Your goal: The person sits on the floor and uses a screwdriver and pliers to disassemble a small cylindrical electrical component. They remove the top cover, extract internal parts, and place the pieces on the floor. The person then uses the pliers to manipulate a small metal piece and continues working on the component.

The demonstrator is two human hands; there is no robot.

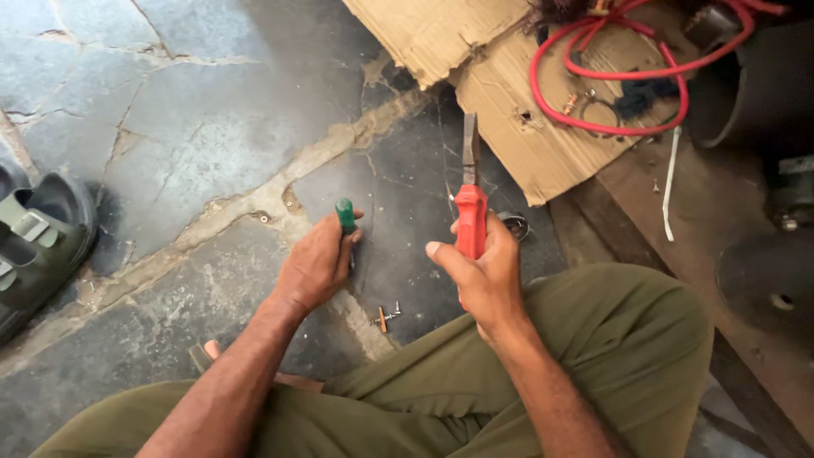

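Observation:
My right hand (pixel 483 273) grips the red handles of a pair of pliers (pixel 471 199), whose grey jaws point up and away from me. My left hand (pixel 318 265) is closed around a green-handled screwdriver (pixel 345 215); only the handle's top shows above the fingers, and the shaft is hidden. Both hands hover above the cracked stone floor (pixel 186 119), in front of my knees in olive trousers (pixel 610 356).
Small screws and an orange bit (pixel 384 318) lie on the floor between my hands. Torn cardboard (pixel 517 119) at the top carries a looped red cable (pixel 627 76). A dark sandal (pixel 38 237) sits at the left edge. Dark metal parts (pixel 763 93) stand at the right.

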